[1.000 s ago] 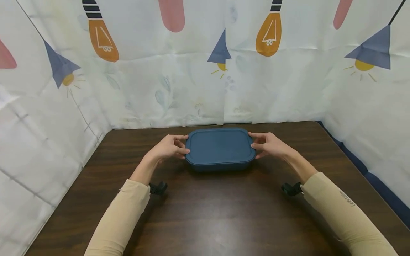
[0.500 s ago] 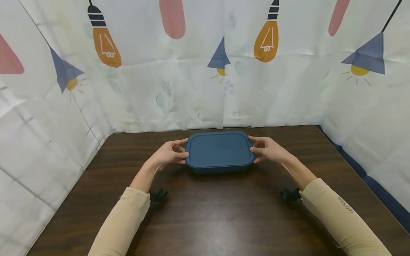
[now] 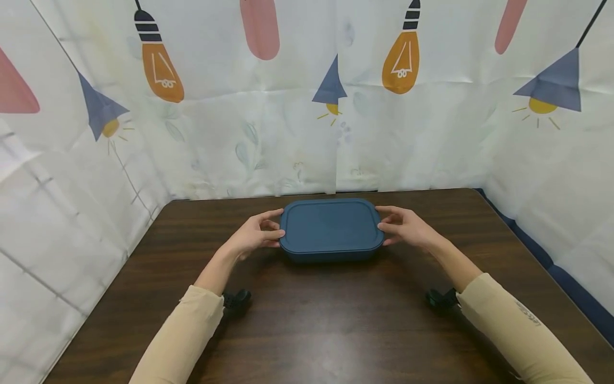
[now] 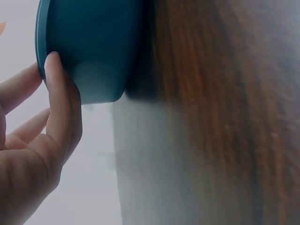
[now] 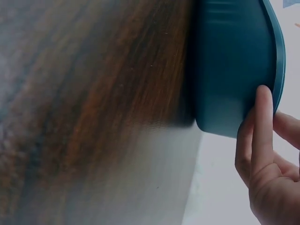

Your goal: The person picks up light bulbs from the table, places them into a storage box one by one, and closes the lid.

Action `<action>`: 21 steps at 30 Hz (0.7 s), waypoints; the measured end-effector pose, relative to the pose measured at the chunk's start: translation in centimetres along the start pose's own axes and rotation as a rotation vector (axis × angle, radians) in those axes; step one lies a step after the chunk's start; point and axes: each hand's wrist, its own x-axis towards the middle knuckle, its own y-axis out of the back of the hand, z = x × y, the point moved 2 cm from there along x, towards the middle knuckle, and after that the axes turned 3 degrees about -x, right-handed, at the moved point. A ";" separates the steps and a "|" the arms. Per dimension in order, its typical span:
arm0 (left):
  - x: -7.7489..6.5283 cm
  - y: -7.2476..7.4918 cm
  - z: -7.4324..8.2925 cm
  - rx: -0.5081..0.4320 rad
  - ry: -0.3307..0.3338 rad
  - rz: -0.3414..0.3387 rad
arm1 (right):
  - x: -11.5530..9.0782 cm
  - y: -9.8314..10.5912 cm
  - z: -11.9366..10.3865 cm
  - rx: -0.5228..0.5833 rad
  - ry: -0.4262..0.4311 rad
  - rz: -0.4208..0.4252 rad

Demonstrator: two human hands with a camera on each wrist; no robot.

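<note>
A dark blue lidded food container (image 3: pixel 331 226) sits near the back edge of the table, its long side facing me. My left hand (image 3: pixel 254 233) holds its left end, thumb and fingers at the lid's rim. At the opposite end, my right hand (image 3: pixel 405 228) grips the container in a mirrored way. In the left wrist view, the thumb (image 4: pixel 55 77) lies against the container's side just below the rim (image 4: pixel 42 40). The right wrist view shows the other thumb (image 5: pixel 263 108) pressed to the side wall (image 5: pixel 234 61), with fingers behind it partly hidden.
The dark wooden table (image 3: pixel 316 314) extends toward me. A white printed curtain (image 3: pixel 288 138) hangs right behind its back edge and along both sides. Dark straps with small devices sit at both wrists, below beige sleeves (image 3: pixel 179 336).
The whole head view has shifted, so everything appears slightly lower in the picture. Both hands keep their hold on the container's ends, and it stays in about the same place on the table.
</note>
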 end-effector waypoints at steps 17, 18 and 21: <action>-1.0 -0.2 -0.9 -0.057 0.017 0.020 | -0.7 0.2 0.6 0.079 0.000 -0.021; -1.0 -0.2 -0.9 -0.059 0.016 0.017 | -0.8 0.2 0.6 0.084 -0.004 -0.022; -1.1 -0.2 -1.1 -0.068 0.021 0.020 | -0.9 0.2 0.8 0.098 -0.010 -0.028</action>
